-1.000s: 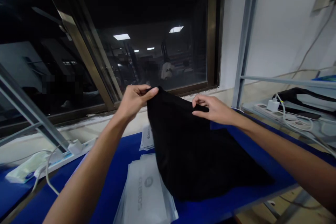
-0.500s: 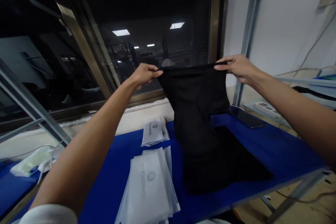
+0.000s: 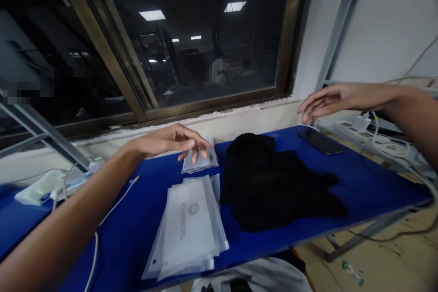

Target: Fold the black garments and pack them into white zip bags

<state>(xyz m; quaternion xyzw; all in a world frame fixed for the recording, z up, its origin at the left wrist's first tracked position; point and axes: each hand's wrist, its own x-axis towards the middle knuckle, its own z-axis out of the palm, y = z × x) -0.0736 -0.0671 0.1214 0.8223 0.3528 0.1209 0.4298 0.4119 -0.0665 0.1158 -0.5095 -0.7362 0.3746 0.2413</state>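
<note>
A black garment (image 3: pixel 270 187) lies crumpled on the blue tabletop (image 3: pixel 126 219), its exact kind hard to make out in the dark folds. My left hand (image 3: pixel 178 142), fingers loosely apart and holding nothing, hovers over a small pile of frosted zip bags (image 3: pixel 201 162). To the right, my right hand (image 3: pixel 330 101) hangs in the air above the table's far edge, empty, with its fingers stretched out. A larger stack of frosted zip bags (image 3: pixel 190 226) with printed lettering sits left of the garment.
A dark phone (image 3: pixel 320 140) lies at the back right of the table. White cables (image 3: pixel 94 255) run along the left side, near a plastic packet (image 3: pixel 37 189). Behind stands a window (image 3: pixel 205 54); a power strip (image 3: pixel 369 137) is at right.
Both hands have let go of the black garment, which was held up by its top edge and now lies on the table. The hands have moved apart.
</note>
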